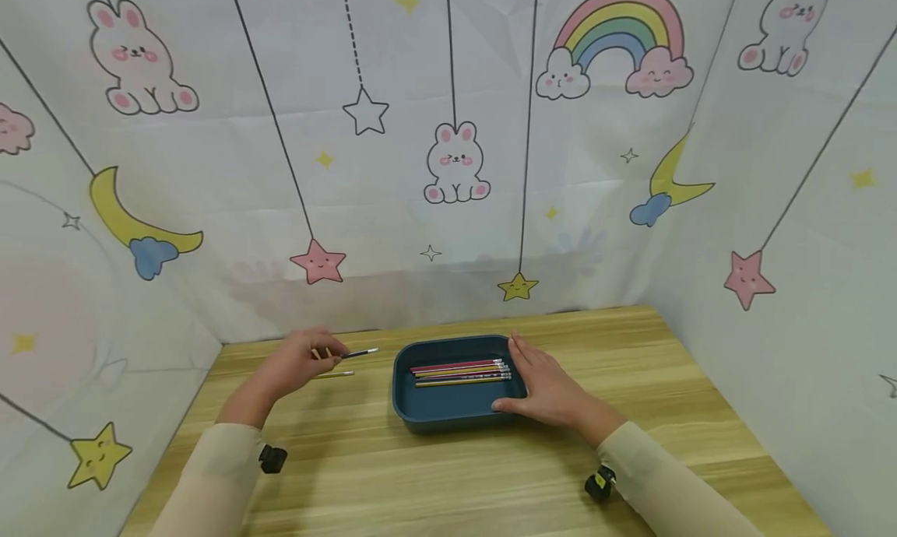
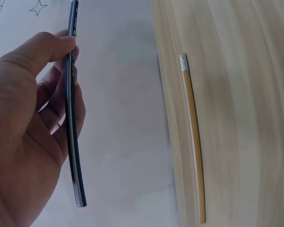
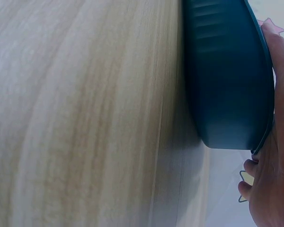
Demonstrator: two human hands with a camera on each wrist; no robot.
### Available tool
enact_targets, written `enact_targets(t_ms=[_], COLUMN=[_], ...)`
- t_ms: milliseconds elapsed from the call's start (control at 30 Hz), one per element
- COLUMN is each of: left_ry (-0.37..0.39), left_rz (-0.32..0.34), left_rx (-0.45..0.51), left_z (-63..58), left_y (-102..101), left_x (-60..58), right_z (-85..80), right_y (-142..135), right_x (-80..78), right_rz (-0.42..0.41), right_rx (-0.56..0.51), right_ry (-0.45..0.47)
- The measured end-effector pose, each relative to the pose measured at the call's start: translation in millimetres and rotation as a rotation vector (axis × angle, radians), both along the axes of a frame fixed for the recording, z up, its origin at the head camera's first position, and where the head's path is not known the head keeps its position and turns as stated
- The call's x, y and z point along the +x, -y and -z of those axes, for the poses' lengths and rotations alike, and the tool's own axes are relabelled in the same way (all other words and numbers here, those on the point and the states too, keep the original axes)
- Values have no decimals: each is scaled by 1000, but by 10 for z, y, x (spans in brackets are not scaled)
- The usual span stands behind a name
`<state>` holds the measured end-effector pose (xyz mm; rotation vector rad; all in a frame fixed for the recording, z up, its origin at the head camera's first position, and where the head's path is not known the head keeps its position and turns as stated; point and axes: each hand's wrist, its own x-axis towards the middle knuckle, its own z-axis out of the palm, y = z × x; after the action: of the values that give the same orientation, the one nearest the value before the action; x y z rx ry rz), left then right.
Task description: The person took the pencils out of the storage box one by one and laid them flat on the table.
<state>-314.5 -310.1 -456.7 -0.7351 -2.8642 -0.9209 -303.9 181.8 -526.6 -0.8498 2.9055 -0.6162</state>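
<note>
In the head view my left hand [image 1: 306, 360] is raised a little left of the tray, pinching a dark pencil [image 1: 360, 352] between thumb and fingers. The left wrist view shows this dark striped pencil [image 2: 72, 123] with its unsharpened end downward. A yellow pencil [image 2: 194, 142] with a white eraser end lies on the table beneath. At the right end of a dark blue tray [image 1: 448, 424], my right hand [image 1: 554, 385] rests with thumb and fingers spread along the rim. Several red, yellow and dark pencils [image 1: 459, 372] lie side by side inside the tray.
The wood-grain table [image 1: 434, 482] meets a pale printed cloth backdrop [image 1: 392, 210] at its back edge, with more cloth on both sides. A small black device [image 1: 272, 458] sits at the left wrist, another [image 1: 599, 484] at the right.
</note>
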Motion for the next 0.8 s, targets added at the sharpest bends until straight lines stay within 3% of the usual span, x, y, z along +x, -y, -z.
enact_targets(t_ms=[400,800], left_ry=[60,-7], left_rz=[-71,-81], left_rx=[13,-74], left_z=[197,376], left_y=[329,593], left_x=[41,30], right_z=[-1,-32], right_y=[-15,-4], right_x=[12,16], right_rz=[-4,-4], right_rx=[-4,-7], right_ry=[-6,0])
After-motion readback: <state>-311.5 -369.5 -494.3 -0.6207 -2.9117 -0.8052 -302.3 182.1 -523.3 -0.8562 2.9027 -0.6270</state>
